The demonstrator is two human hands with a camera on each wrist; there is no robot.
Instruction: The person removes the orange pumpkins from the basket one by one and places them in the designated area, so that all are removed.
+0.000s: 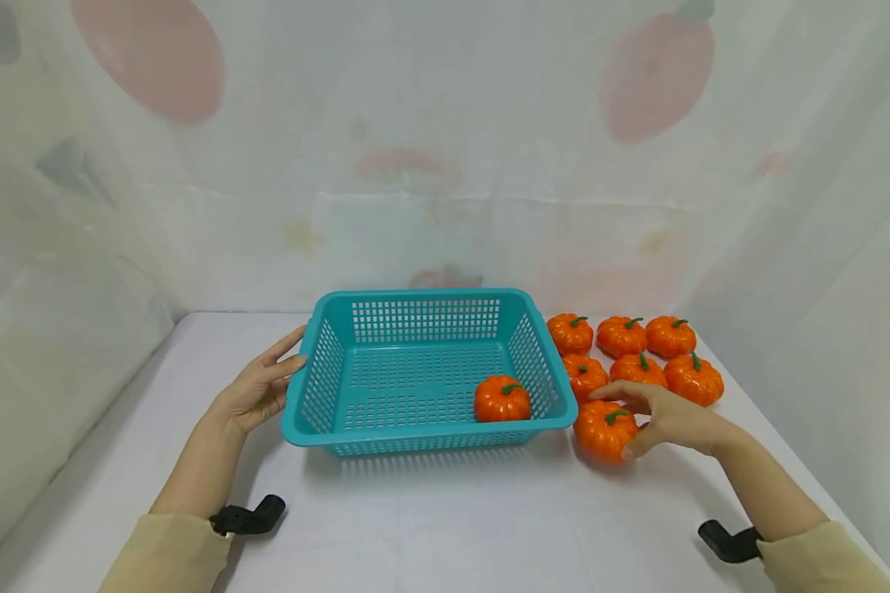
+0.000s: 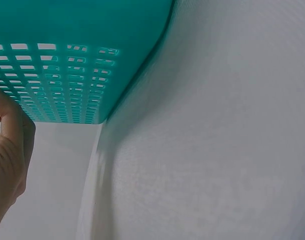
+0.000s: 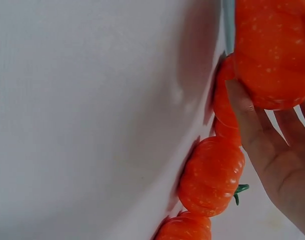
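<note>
Setting, head view: White cloth-covered table (image 1: 445, 527) inside a pale draped enclosure printed with faint fruit shapes.
Basket, head view: a teal slotted basket (image 1: 426, 301) sits mid-table with one small orange pumpkin (image 1: 502, 399) in its near right corner.
Left hand, head view: the left hand (image 1: 255, 387) rests against the basket's left wall, fingers straight and slightly apart, steadying and not gripping.
Right hand, head view: the right hand (image 1: 663, 418) curls over the nearest pumpkin (image 1: 603, 431) just outside the basket's right corner, thumb below and fingers arched above it.
Remaining stock, head view: six more pumpkins (image 1: 638, 350) cluster in two rows behind that one, touching or nearly so.
Step in hand: by the look of it, a pickup of the second pumpkin is under way; the next move would call for a firm close, a lift over the rim and a short carry leftward.
Left wrist view: the basket's perforated wall (image 2: 67, 75) fills the upper left, a thumb (image 2: 10, 125) beside it, white cloth beyond.
Right wrist view: fingers (image 3: 252, 125) press the underside of the held pumpkin (image 3: 272, 50); another pumpkin (image 3: 212, 175) lies just beside it on the cloth.
</note>
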